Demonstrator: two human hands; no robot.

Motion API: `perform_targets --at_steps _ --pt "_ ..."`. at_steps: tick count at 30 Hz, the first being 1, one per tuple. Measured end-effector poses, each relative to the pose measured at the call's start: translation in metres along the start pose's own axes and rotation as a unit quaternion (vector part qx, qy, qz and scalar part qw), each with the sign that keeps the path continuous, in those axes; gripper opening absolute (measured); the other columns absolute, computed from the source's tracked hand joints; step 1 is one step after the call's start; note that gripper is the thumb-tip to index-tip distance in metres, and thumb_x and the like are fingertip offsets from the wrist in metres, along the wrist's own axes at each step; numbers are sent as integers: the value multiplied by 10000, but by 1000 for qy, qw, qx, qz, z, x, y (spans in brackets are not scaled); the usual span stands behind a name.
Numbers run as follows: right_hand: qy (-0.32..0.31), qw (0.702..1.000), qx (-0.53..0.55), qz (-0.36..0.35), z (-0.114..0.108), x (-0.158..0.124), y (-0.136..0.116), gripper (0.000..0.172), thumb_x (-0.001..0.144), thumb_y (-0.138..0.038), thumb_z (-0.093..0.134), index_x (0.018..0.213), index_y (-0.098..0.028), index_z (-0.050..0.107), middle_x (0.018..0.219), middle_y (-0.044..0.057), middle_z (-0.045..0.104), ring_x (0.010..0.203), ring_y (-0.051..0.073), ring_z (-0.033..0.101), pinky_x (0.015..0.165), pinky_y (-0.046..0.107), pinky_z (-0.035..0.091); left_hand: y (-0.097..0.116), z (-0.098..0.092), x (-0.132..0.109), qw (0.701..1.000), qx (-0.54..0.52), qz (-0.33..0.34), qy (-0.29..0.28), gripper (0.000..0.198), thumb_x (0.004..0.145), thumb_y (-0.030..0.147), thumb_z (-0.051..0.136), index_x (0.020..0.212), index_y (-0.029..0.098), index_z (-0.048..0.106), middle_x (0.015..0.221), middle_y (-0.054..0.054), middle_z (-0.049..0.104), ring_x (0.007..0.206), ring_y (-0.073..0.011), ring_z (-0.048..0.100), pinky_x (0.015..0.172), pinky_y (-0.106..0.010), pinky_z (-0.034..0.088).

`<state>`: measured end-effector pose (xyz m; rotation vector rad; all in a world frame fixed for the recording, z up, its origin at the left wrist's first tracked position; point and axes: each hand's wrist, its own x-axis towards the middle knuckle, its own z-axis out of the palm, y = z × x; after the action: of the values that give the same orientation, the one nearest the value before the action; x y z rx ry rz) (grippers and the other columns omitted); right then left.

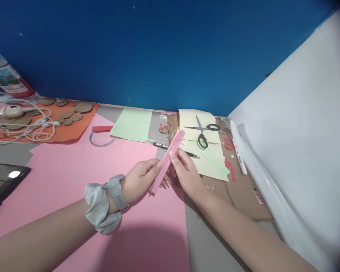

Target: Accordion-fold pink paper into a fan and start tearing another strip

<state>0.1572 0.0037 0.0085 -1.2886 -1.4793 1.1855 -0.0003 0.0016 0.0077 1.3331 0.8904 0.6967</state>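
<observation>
Both hands meet over the right edge of a big pink paper sheet [82,177]. A long narrow pink paper strip [174,145] slants up to the right between them. My left hand [141,179], with a grey watch and a grey scrunchie on the wrist, pinches the strip's lower half. My right hand [187,172] pinches its middle with thumb and fingertips. The strip's upper end stands free above yellow paper [194,121].
Black scissors [204,133] lie on the yellow paper. A pale green sheet [133,124], a pen [161,145], red scraps [229,166], a white marker [240,158], brown cardboard [243,196]. Left: orange sheet with cardboard discs [82,107], white cables [31,128], a phone [2,183]. White roll [272,189] at right.
</observation>
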Motion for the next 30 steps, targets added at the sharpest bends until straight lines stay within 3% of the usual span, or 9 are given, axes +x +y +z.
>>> perform_targets --at_steps 4,8,14,20,30 --pt "-46 997 -54 -10 2 -2 -1 348 927 -417 397 654 -216 318 615 -53 346 553 106 374 547 247 332 3 -3 0 990 117 19 78 368 913 432 390 669 168 470 579 34 502 552 -95 494 553 -221 423" --pt "-75 993 -85 -31 3 -3 -1 309 926 -351 393 659 -218 313 609 -53 351 565 114 359 551 251 307 2 -4 0 982 156 21 103 373 917 445 362 659 185 427 526 55 429 510 -92 419 513 -218 369" --pt "-75 990 -116 -43 1 -3 0 262 920 -276 367 670 -215 318 618 -53 343 575 114 344 563 251 291 2 -3 -1 977 193 18 93 377 921 430 350 626 196 360 511 58 407 488 -96 403 506 -228 343" --pt "-117 979 -166 -35 1 -2 -1 200 899 -225 386 708 -219 327 622 -57 372 569 115 355 537 254 252 1 -3 -2 976 195 12 96 333 925 403 333 664 205 392 508 48 479 478 -117 476 524 -245 360" --pt "-120 958 -249 -81 4 -9 -3 231 915 -229 356 688 -212 316 622 -42 410 561 118 375 555 266 251 -3 -5 -1 963 253 46 82 270 900 309 357 658 191 372 601 50 402 563 -102 369 553 -236 313"
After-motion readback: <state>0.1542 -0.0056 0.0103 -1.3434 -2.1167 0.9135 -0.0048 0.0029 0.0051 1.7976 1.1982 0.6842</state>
